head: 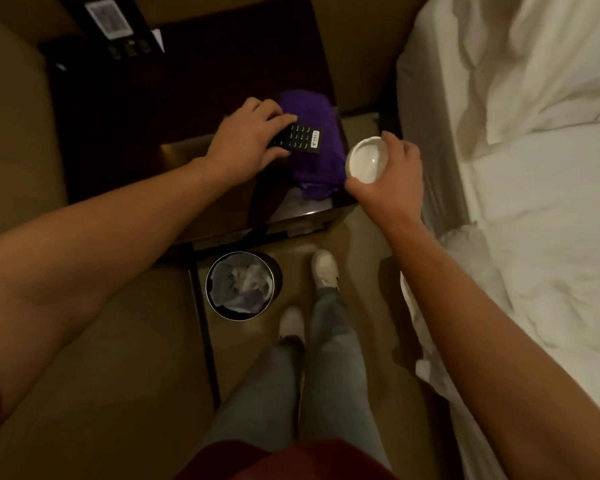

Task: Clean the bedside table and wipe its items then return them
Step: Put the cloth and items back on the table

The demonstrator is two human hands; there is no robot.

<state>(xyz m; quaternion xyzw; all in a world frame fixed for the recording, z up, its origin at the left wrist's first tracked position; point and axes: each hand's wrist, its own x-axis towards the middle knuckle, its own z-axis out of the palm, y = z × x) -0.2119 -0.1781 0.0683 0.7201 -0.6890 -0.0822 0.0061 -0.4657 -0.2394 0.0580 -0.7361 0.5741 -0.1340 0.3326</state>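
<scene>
A black remote control [297, 137] is gripped by the left hand [246, 140]; its fingers [280, 116] are curled over the far long edge and the thumb is pressed along the near edge, so the keypad end projects toward 3 o'clock. The remote is held over a purple cloth [317, 157], which lies crumpled on the near right corner of the bedside surface [125, 133]. Whether remote and cloth touch cannot be told.

A white ashtray [366, 161], round, glossy and shallow with a thick rim, is pinched by the right hand [394, 171], thumb at its 6 o'clock edge and fingers wrapped round the 3 o'clock side. It is held just off the surface's right edge, above the floor.

The surface is dark, polished wood with a pale reflection near the left wrist. At its 11 o'clock corner a dark control panel [118, 32] with a white label is seen. A round metal waste bin [243, 285] holding crumpled paper stands on the floor at 6 o'clock of the surface, beside white shoes [324, 268]. A bed [541, 168] with rumpled white linen is noted at 3 o'clock.
</scene>
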